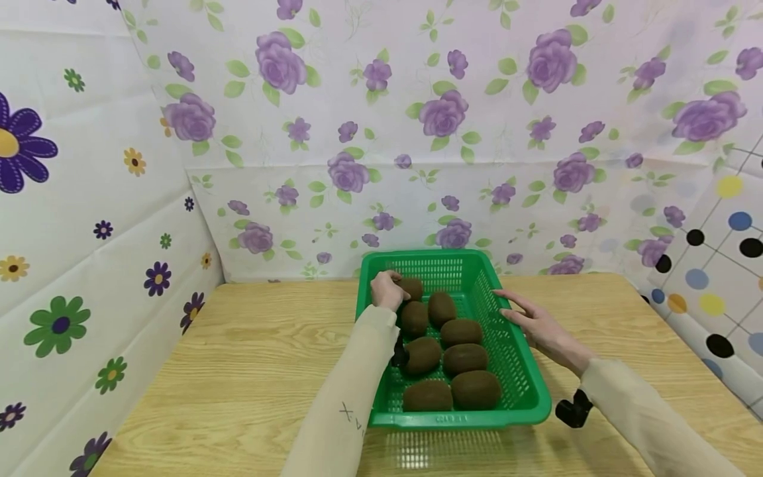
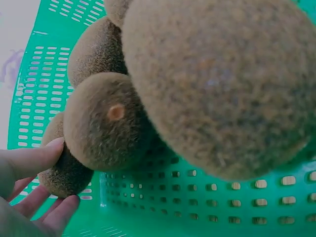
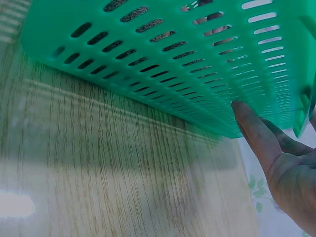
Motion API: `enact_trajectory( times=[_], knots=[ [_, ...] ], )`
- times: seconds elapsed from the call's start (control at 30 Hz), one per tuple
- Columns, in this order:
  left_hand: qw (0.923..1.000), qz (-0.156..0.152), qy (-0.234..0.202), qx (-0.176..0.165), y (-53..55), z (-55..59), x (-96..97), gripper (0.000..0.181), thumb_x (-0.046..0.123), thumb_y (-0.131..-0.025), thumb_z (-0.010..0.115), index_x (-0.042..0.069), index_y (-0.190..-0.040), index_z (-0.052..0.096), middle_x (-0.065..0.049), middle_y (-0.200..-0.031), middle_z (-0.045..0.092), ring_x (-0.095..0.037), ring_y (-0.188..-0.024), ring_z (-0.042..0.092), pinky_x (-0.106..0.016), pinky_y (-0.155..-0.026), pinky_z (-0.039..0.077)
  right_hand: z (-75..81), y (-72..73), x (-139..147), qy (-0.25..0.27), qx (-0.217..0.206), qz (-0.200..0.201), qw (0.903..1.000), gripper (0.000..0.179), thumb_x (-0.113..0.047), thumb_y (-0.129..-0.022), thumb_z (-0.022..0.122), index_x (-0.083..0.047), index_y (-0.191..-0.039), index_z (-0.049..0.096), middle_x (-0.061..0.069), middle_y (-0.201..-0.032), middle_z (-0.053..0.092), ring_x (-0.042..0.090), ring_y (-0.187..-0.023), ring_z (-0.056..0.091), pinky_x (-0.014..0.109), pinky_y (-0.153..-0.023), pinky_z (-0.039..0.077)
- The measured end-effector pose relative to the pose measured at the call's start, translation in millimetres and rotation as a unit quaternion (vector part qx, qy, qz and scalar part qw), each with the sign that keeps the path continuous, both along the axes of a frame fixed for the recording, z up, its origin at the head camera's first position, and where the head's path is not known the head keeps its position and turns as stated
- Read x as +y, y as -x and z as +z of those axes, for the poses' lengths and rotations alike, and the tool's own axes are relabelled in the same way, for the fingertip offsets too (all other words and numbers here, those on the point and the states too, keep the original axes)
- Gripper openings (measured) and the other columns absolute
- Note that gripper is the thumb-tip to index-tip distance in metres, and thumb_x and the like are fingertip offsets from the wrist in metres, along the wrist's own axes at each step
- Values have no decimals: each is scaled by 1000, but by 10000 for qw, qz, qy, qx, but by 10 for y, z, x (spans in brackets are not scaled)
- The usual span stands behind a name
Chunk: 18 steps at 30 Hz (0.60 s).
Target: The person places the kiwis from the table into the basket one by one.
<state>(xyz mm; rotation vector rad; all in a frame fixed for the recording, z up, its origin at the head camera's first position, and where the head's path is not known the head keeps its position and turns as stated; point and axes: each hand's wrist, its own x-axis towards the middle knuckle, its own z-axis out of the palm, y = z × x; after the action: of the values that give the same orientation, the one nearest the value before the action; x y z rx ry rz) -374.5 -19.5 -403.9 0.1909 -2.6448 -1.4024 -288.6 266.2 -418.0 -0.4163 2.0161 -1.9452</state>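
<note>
A green plastic basket (image 1: 518, 417) with slotted walls stands on the table, holding several brown, fuzzy kiwifruits (image 1: 461, 332). My left hand (image 1: 387, 290) reaches into its far left corner and grips a kiwi (image 1: 411, 288) there. In the left wrist view, the thumb lies on one side of that kiwi (image 2: 69, 173) and the fingertips on the other, with a neighbouring kiwi (image 2: 101, 121) right beside it. At the basket's right rim is my right hand (image 1: 539, 331), its fingers extended. In the right wrist view, a straight finger (image 3: 256, 133) reaches along the slotted outer wall (image 3: 163, 59).
The basket is on a light wood-grain table (image 1: 268, 344), near its back edge. Behind it hangs a purple-flowered sheet (image 1: 381, 119), with patterned sheets at left (image 1: 107, 218) and right. A black wrist camera (image 1: 574, 409) sits under the right forearm.
</note>
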Motion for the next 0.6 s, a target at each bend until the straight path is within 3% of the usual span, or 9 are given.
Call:
enact_trajectory(
  times=[0.17, 0.27, 0.4, 0.6],
  knots=[
    [10000, -35, 30, -64, -23, 12, 8, 30, -11, -76, 64, 5, -101, 68, -6, -71, 63, -25, -75, 60, -36, -73, 48, 2, 0, -6, -62, -9, -53, 10000, 56, -21, -97, 45, -16, -146, 17, 26, -140, 16, 38, -102, 51, 48, -75, 47],
    [9999, -29, 73, -108, -38, 21, -7, 30, -12, -77, 61, 5, -101, 69, -5, -68, 62, -24, -71, 60, -35, -70, 49, 1, 0, -22, -74, 11, -38, 10000, 56, -21, -97, 44, -15, -146, 17, 27, -140, 18, 39, -103, 51, 48, -75, 47],
    [9999, 2, 121, -79, -50, 54, -30, 33, -12, -76, 63, 6, -103, 69, -7, -75, 64, -24, -72, 60, -35, -68, 50, -2, 2, -33, -57, 37, 27, 10000, 56, -20, -97, 44, -15, -146, 17, 27, -139, 18, 38, -102, 52, 49, -75, 47],
    [9994, -4, -334, 48, -58, 192, -44, 38, -6, -69, 74, 5, -105, 68, -10, -101, 63, -28, -89, 57, -37, -74, 48, -13, 2, -1, -19, 134, 35, 9999, 55, -19, -98, 42, -14, -146, 16, 31, -132, 26, 27, -87, 59, 45, -69, 50]
  ],
)
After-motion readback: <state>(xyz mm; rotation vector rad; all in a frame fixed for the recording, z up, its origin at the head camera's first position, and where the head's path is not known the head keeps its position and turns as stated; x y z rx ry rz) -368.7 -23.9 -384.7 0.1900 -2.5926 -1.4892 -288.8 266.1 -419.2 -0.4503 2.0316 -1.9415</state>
